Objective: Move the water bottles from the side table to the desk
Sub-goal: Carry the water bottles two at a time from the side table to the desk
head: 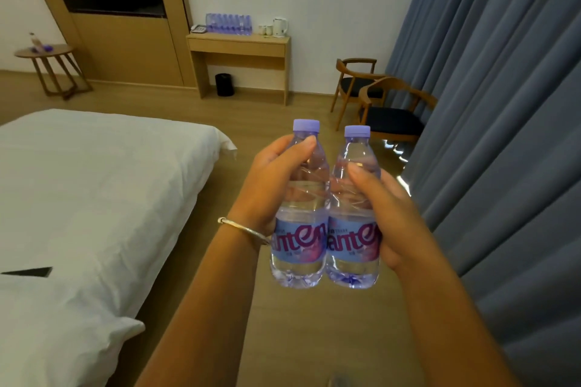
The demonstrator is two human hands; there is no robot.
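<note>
My left hand (273, 185) grips 1 clear plastic water bottle with a purple cap (298, 214), fingers curled round its shoulder; my right hand (380, 214) wraps the 2nd matching bottle (352, 223) just beside it, both upright and touching. The light wooden desk (239, 50), already lined with bottles, stands far ahead of my hands. The smooth bottles could knock together and slip if my hold loosens while walking.

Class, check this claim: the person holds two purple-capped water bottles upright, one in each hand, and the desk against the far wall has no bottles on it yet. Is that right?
Not quite. The head view shows a row of bottles already standing on the desk. The rest holds: the left hand grips the left bottle and the right hand grips the right bottle, both upright with purple caps.
</note>
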